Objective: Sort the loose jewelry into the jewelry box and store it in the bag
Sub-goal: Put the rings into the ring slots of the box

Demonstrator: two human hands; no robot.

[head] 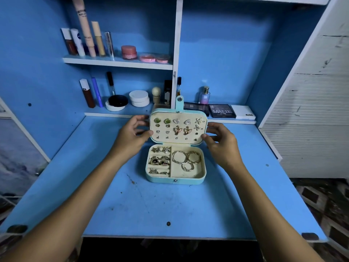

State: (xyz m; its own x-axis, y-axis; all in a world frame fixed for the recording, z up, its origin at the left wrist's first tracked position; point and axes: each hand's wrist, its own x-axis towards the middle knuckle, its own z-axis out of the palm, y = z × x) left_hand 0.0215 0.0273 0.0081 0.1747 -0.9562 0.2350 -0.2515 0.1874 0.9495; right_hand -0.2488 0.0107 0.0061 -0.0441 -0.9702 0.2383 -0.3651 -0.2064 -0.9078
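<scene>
Jewelry box (175, 179), light blue, open at the centre of the blue desk (151, 207). Lid (204, 127) raised upright; earrings (177, 129) pinned in rows on its cream panel. Base: rings (159, 160) in the left slots, gold hoops (186, 159) in the right compartment. Lid edges are held by left hand (130, 135) and right hand (221, 140), fingers lightly curled.

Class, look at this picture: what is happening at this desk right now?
A person holds the raised lid of a small light-blue jewelry box on the blue desk, left hand and right hand at its two sides. Earrings are pinned in the lid; rings and gold hoops fill the tray. No bag is visible.
</scene>
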